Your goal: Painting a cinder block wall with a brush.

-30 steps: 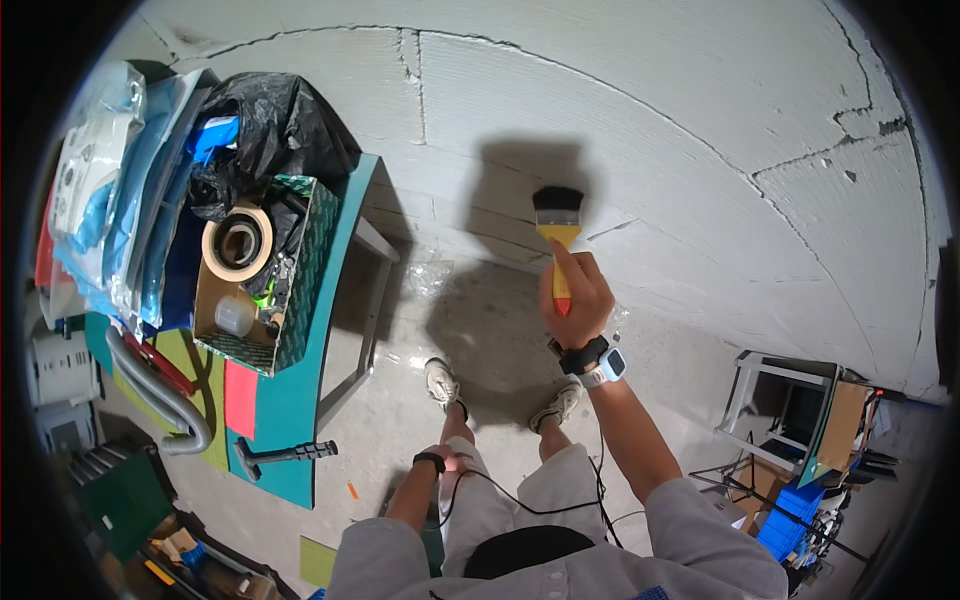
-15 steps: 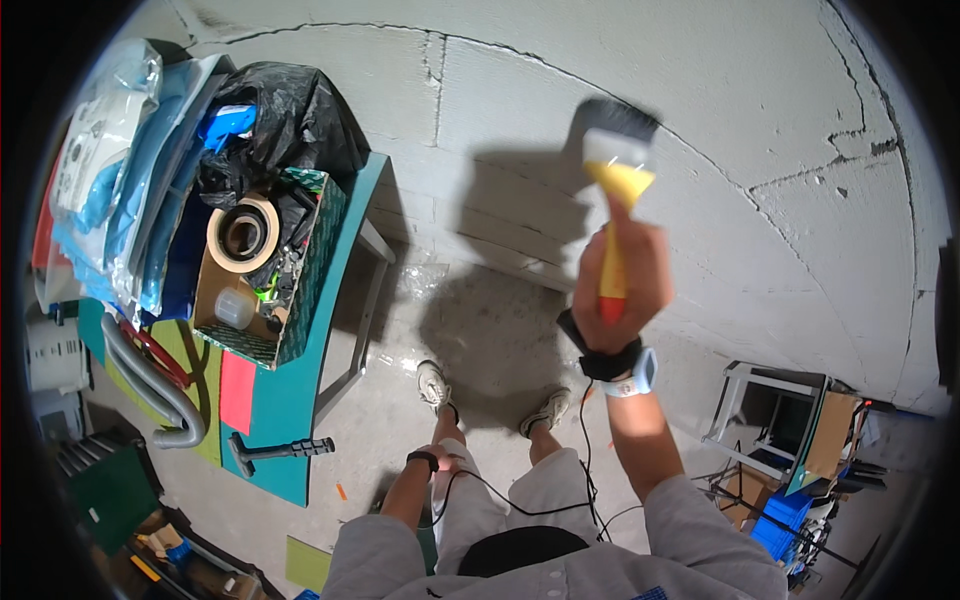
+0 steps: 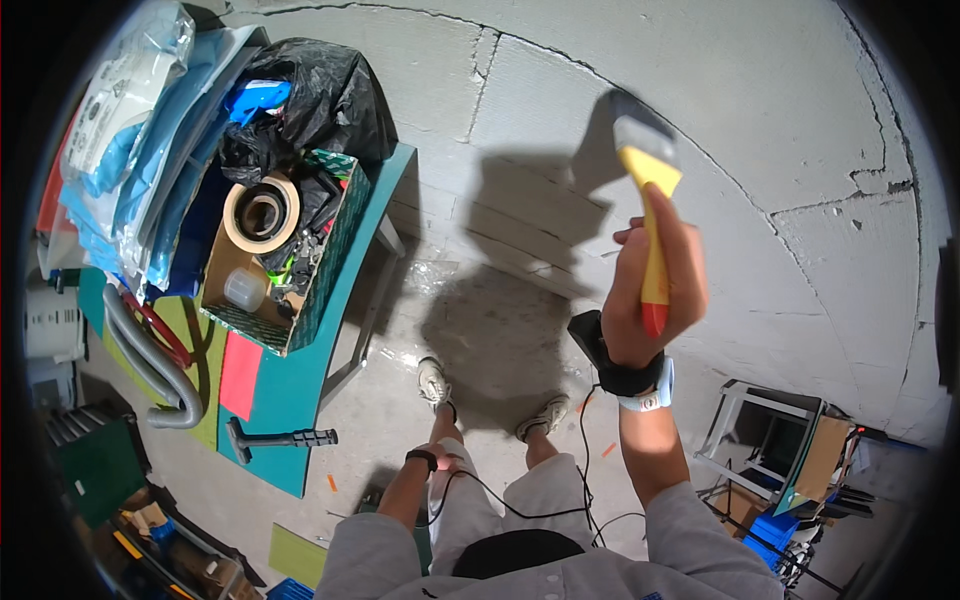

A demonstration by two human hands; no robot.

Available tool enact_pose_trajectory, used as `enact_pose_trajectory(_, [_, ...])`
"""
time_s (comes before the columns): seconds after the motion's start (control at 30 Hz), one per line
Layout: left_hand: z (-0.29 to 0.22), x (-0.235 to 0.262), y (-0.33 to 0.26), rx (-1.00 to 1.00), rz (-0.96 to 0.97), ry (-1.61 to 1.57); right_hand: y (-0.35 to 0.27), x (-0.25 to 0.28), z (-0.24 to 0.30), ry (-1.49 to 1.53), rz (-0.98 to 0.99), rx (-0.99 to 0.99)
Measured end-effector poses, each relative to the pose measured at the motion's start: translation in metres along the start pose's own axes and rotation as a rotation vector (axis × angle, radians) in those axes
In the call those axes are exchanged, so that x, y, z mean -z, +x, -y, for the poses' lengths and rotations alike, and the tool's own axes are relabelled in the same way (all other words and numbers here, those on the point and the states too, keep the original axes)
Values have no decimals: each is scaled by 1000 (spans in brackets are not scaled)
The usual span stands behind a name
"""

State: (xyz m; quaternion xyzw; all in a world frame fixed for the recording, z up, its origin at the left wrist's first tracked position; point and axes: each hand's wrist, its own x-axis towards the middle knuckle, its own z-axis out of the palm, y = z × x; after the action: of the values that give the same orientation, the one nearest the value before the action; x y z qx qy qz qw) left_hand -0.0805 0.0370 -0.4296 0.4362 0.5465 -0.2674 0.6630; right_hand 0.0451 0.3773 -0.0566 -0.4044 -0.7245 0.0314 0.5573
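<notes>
Overhead, right hand (image 3: 655,290) grip clasps paintbrush (image 3: 648,190); cardboard box (image 3: 285,270) holds tape roll (image 3: 262,212)

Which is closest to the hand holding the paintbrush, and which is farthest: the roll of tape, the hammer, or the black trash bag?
From the right hand holding the paintbrush, in the head view:
1. Black trash bag, up on the left, behind the box.
2. Roll of tape, left, in the cardboard box; nearly as close as the bag.
3. Hammer, lower left, on the teal table's edge.
</notes>
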Motion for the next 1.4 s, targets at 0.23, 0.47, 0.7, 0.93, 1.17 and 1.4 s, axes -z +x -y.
enact_pose_trajectory(0.23, [-6, 6, -8, 44, 60, -33, -63, -26, -24, -66, 214, -112])
enact_pose_trajectory(0.47, [3, -3, 17, -25, 75, 78, -89, -47, -48, -153, 414, -283])
enact_pose_trajectory(0.7, [31, -9, 34, -94, 66, 89, 15, -18, 30, -83, -38, 102])
enact_pose_trajectory(0.93, [34, 5, 39, -81, 79, 90, -59, -57, -6, -151, 170, -56])
enact_pose_trajectory(1.17, [45, 15, 24, -174, -91, 101, -90, -92, -26, -93, 172, -153])
enact_pose_trajectory(1.4, [64, 11, 17, -120, 52, 149, 12, -77, 58, -42, -65, 7])
